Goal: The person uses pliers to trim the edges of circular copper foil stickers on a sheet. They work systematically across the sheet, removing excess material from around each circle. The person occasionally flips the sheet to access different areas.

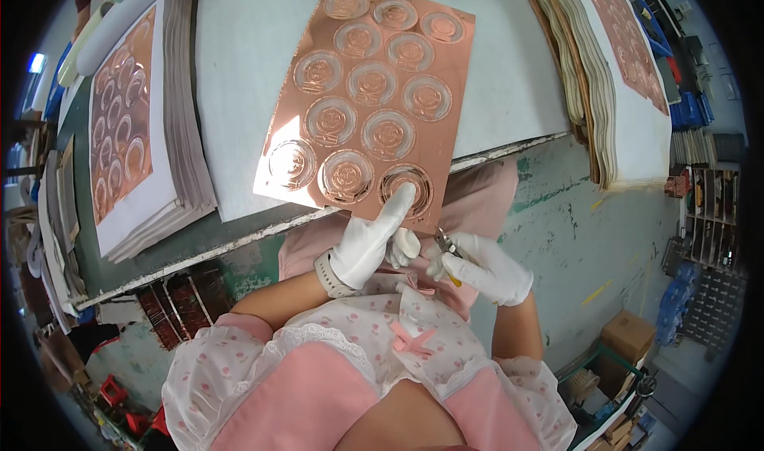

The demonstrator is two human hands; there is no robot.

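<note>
A thin copper-coloured sheet [360, 109] with several round embossed medallions slants over the table edge toward me. My left hand [368, 244], in a white glove, grips its near edge, the thumb lying on the lowest right medallion and the fingers curled beneath. At the sheet's near right corner, my right hand [485, 268], also gloved in white, is closed round small pliers or cutters [448, 246] with a bit of yellow handle showing. The tool's metal jaws are at the corner; whether they touch the sheet I cannot tell.
On the left of the white-covered table [239, 93] stands a thick paper stack [183, 124] topped by another copper sheet [123, 121]. A similar stack [569, 61] at the right carries a copper sheet [625, 41]. A cardboard box [627, 335] sits at lower right.
</note>
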